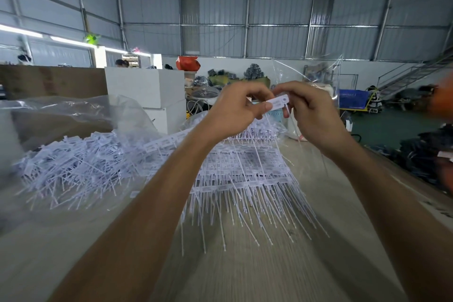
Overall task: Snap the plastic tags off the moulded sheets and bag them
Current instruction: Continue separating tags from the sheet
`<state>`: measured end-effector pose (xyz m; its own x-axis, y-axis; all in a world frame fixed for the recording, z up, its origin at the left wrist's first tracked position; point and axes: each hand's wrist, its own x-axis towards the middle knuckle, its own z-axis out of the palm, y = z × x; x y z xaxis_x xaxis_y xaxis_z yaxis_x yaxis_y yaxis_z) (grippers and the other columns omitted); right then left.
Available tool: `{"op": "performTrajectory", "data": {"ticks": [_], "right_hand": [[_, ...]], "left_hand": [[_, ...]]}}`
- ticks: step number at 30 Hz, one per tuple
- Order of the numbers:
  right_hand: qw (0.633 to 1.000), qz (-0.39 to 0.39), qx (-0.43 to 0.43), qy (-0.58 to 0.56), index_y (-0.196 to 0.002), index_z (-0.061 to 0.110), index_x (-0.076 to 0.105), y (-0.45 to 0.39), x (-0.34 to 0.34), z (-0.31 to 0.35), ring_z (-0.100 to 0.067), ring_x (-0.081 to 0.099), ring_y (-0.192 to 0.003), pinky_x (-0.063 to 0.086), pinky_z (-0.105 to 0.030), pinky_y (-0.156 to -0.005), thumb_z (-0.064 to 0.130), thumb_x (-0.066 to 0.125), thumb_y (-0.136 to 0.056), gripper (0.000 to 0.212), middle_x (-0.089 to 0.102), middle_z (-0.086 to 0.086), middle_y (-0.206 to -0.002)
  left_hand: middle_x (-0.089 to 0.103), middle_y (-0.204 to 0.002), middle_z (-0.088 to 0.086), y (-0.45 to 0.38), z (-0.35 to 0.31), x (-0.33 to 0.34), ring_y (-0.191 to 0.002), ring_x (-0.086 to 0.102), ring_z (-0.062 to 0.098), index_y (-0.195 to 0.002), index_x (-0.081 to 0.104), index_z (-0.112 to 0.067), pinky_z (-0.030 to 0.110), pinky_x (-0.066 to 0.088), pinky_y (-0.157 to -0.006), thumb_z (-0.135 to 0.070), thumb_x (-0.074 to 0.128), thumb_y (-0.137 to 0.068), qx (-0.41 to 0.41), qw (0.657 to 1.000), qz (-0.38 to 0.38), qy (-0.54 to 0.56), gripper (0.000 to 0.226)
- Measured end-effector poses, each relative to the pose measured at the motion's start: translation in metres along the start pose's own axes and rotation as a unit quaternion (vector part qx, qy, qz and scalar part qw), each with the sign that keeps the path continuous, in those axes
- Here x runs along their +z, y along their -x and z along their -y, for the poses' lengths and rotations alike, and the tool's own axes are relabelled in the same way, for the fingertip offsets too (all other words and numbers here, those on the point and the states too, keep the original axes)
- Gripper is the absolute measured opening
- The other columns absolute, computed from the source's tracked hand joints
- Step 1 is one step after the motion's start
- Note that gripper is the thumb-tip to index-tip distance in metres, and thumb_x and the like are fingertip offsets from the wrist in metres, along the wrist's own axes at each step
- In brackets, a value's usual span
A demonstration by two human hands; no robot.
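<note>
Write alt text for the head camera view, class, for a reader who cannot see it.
Two bare hands, left hand and right hand, pinch a white tag raised above a table. Below lie stacked moulded sheets, with a heap of loose tags to their left. A clear bag hangs behind the right hand.

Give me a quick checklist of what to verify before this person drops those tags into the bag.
1. Left hand grips the tags: ok.
2. Right hand holds them too: ok.
3. Clear bag within reach, just behind the right hand: ok.
4. Bag mouth open: cannot tell, the film is see-through and crumpled.
5. Tags fully snapped free of a sheet: cannot tell, the picture is blurred.
6. More moulded sheets waiting on the table: ok.
</note>
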<state>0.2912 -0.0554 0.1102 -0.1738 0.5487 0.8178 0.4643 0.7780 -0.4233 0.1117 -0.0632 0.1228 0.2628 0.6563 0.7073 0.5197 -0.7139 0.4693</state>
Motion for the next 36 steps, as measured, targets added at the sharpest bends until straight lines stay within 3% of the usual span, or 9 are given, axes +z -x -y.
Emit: {"op": "performTrajectory", "data": {"ticks": [4, 7, 11, 14, 17, 21, 25, 29, 36], "right_hand": [[0.998, 0.039, 0.044, -0.011, -0.106, 0.025, 0.069, 0.000, 0.000, -0.002, -0.009, 0.046, -0.058, 0.038, -0.027, -0.056, 0.017, 0.041, -0.106, 0.030, 0.058, -0.002, -0.071], [0.997, 0.058, 0.028, 0.032, -0.102, 0.029, 0.067, 0.002, 0.001, 0.001, -0.006, 0.043, -0.057, 0.035, -0.019, -0.053, 0.025, 0.054, -0.102, 0.014, 0.055, -0.004, -0.070], [0.997, 0.047, 0.017, 0.059, -0.100, 0.023, 0.069, 0.000, -0.004, 0.003, -0.005, 0.038, -0.058, 0.032, -0.015, -0.054, 0.018, 0.062, -0.098, 0.009, 0.057, -0.020, -0.078], [0.997, 0.048, 0.034, 0.041, -0.103, 0.021, 0.070, 0.000, -0.006, 0.002, -0.007, 0.042, -0.060, 0.038, -0.022, -0.058, 0.020, 0.063, -0.098, 0.009, 0.059, -0.022, -0.084], [0.998, 0.031, 0.043, 0.019, -0.102, 0.025, 0.068, 0.000, -0.004, 0.001, -0.011, 0.048, -0.061, 0.044, -0.032, -0.062, 0.021, 0.064, -0.098, 0.007, 0.062, -0.017, -0.086], [0.999, 0.028, 0.036, -0.001, -0.101, 0.026, 0.068, -0.002, -0.005, 0.002, -0.004, 0.048, -0.057, 0.043, -0.028, -0.060, 0.022, 0.070, -0.094, 0.008, 0.061, -0.003, -0.079], [1.000, 0.018, -0.006, 0.004, -0.102, 0.023, 0.065, -0.004, -0.005, 0.005, -0.002, 0.046, -0.057, 0.039, -0.018, -0.058, 0.021, 0.071, -0.093, 0.011, 0.059, -0.006, -0.078], [0.994, -0.012, -0.088, 0.069, -0.102, 0.018, 0.062, -0.003, -0.004, 0.013, -0.008, 0.045, -0.061, 0.033, -0.010, -0.058, 0.018, 0.068, -0.095, 0.010, 0.051, 0.001, -0.069], [0.945, -0.069, -0.232, 0.220, -0.094, 0.005, 0.064, 0.003, -0.001, 0.016, -0.023, 0.052, -0.075, 0.040, -0.034, -0.059, 0.011, 0.063, -0.097, 0.006, 0.061, -0.006, -0.081]], "left_hand": [[0.071, -0.086, 0.006, -0.001, 0.010, 0.002, -0.070, 0.072, 0.021, -0.096, 0.053, -0.016, 0.040, 0.060, -0.070, -0.019, 0.076, -0.089, -0.041, 0.998, -0.031, 0.031, 0.024], [0.071, -0.091, 0.012, 0.000, 0.017, 0.005, -0.084, 0.071, 0.026, -0.101, 0.054, -0.013, 0.046, 0.059, -0.081, -0.027, 0.075, -0.089, -0.074, 0.996, -0.027, 0.042, 0.028], [0.066, -0.077, 0.004, 0.003, 0.026, 0.005, -0.056, 0.055, -0.003, -0.096, 0.067, -0.006, 0.026, 0.049, -0.062, -0.028, 0.057, -0.102, -0.085, 0.996, 0.006, 0.000, 0.025], [0.053, -0.061, -0.001, 0.007, 0.023, 0.004, -0.041, 0.035, 0.001, -0.089, 0.064, 0.000, 0.018, 0.031, -0.046, -0.025, 0.049, -0.106, -0.088, 0.996, 0.012, 0.026, 0.033], [0.067, -0.069, -0.003, 0.007, 0.017, 0.006, -0.037, 0.037, -0.001, -0.085, 0.061, -0.009, 0.014, 0.030, -0.042, -0.023, 0.046, -0.107, -0.086, 0.995, 0.022, 0.055, 0.031], [0.066, -0.072, 0.006, 0.004, 0.014, 0.007, -0.041, 0.043, -0.001, -0.077, 0.058, -0.013, 0.014, 0.035, -0.045, -0.025, 0.046, -0.107, -0.100, 0.993, -0.005, 0.069, 0.034], [0.059, -0.062, -0.004, -0.003, 0.012, 0.004, -0.057, 0.051, 0.010, -0.080, 0.061, -0.014, 0.023, 0.041, -0.058, -0.028, 0.047, -0.107, -0.113, 0.989, -0.031, 0.094, 0.033], [0.055, -0.055, -0.006, -0.005, 0.009, -0.001, -0.051, 0.048, 0.006, -0.080, 0.062, -0.016, 0.015, 0.041, -0.053, -0.024, 0.048, -0.106, -0.124, 0.973, -0.023, 0.192, 0.031], [0.047, -0.051, 0.000, -0.007, 0.009, 0.000, -0.046, 0.039, 0.014, -0.074, 0.058, -0.013, 0.022, 0.034, -0.047, -0.019, 0.047, -0.106, -0.149, 0.941, 0.011, 0.303, 0.034]]}}
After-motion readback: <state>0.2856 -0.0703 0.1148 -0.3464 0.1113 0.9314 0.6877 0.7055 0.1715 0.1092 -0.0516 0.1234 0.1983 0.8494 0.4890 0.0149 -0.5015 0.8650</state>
